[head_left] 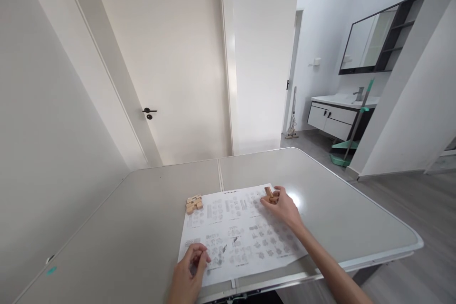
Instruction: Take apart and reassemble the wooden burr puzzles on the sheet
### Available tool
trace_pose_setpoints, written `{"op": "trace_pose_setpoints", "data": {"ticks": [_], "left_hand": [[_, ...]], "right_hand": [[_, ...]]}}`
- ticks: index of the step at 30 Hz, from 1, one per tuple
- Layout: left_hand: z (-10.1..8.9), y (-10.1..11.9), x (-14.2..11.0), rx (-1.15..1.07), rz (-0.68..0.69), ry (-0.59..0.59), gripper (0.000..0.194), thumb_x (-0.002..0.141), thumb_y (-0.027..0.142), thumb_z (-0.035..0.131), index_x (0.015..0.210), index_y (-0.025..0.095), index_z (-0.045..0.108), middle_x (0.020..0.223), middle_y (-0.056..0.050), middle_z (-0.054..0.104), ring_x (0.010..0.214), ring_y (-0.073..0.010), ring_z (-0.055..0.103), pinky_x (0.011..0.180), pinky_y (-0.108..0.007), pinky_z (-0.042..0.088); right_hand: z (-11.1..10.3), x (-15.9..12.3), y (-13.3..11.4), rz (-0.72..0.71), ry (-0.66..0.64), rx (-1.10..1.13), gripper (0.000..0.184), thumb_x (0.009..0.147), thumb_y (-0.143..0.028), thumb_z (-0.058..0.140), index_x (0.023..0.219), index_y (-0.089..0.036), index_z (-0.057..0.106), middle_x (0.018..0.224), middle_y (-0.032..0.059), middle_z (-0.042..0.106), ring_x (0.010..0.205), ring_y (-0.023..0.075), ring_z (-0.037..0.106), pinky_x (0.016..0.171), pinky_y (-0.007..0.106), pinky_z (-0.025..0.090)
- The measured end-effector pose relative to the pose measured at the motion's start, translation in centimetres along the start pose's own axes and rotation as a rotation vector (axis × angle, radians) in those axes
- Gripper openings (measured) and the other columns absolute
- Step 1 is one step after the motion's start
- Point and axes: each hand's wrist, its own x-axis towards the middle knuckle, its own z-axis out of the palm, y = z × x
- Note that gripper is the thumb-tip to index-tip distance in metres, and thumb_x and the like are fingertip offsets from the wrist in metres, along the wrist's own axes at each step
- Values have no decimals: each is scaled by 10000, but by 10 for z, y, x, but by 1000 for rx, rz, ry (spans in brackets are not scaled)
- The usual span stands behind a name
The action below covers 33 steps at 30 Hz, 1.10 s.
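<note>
My right hand (pixel 283 205) is closed on a small wooden puzzle piece (pixel 273 199) at the far right corner of a printed sheet (pixel 228 218). Part of that piece is hidden by my fingers, and a notched block end sticks up above them. Over the sheet's near left edge, my left hand (pixel 192 266) is loosely curled, thumb close to the fingertips, with nothing visible in it. A cluster of small wooden blocks (pixel 194 204) lies on the sheet's far left corner. Rows of faint grey diagrams cover the paper.
The sheet lies on a pale grey folding table (pixel 149 218) with a metal rim and a centre seam. A closed door (pixel 171 66) stands behind it. To the right are a washbasin cabinet (pixel 333 118), a mop (pixel 293 118) and a green dustpan (pixel 340 159).
</note>
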Motion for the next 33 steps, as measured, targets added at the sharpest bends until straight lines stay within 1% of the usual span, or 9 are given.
{"op": "trace_pose_setpoints", "data": {"ticks": [8,11,14,18,22,24,26,29,33], "left_hand": [[-1,2,-1,13,6,-18,311,935,539,526,901,244,618,738,-12,722,715,-213,678,625,-263,502],[-1,1,0,4,14,-17,304,939,529,528,904,242,620,740,-10,721,725,-211,678,653,-265,515],[0,0,0,14,13,-26,310,942,536,520,917,243,620,754,-11,723,739,-213,683,656,-266,508],[1,1,-2,50,1,-37,333,935,559,514,906,247,624,762,-12,730,737,-219,688,621,-265,488],[0,1,4,88,40,-60,348,941,564,495,905,246,632,740,-1,722,712,-211,692,649,-270,511],[-4,0,17,181,68,-70,333,960,533,460,937,244,623,742,3,706,676,-197,676,655,-274,522],[-10,0,39,371,74,-2,330,963,512,422,996,239,604,776,-6,686,674,-197,664,667,-288,532],[-19,2,82,636,60,105,414,959,513,386,1197,215,548,1136,-96,652,935,-247,693,786,-354,548],[-29,3,135,721,66,68,638,851,570,537,1341,164,490,1438,-204,465,1062,-347,671,835,-450,538]], "right_hand": [[0,12,11,17,63,-28,821,761,-632,644,1404,-147,487,1254,149,694,1119,324,665,844,366,514],[-7,-2,20,4,97,-17,894,770,-664,641,1454,-126,438,1397,193,607,1234,363,606,903,405,522],[-14,-34,35,-29,145,2,892,808,-651,615,1481,-110,392,1506,216,497,1357,381,502,1000,435,498],[-17,-85,51,-89,185,163,597,844,-576,636,1290,-186,567,1299,161,664,1070,337,687,888,435,559],[-18,-112,49,-185,37,228,326,900,-523,611,1008,-224,684,964,78,762,792,253,706,757,353,568],[-19,-116,45,-232,-31,233,306,905,-526,616,936,-234,703,832,49,758,721,237,690,708,327,557],[-21,-116,42,-259,-65,235,338,898,-562,616,902,-238,709,789,41,752,706,237,686,687,318,549],[-23,-115,42,-253,-80,232,385,900,-604,594,898,-234,701,785,42,751,709,239,687,686,314,543],[-24,-114,43,-247,-78,222,352,926,-561,573,909,-230,692,783,40,746,708,232,687,683,303,536]]}}
